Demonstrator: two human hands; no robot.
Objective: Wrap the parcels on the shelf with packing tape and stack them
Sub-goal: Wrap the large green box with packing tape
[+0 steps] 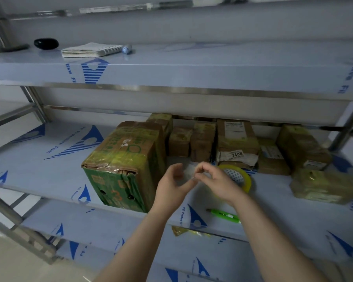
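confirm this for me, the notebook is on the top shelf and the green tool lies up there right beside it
Not quite. The notebook is on the top shelf, but the green tool is not beside it: it lies on the middle shelf, near that shelf's front edge. The head view shows this.

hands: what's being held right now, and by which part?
The left hand and right hand pinch a small translucent strip, likely tape, between fingertips; blur hides where exactly. The yellowish clear tape roll behind lies unheld.
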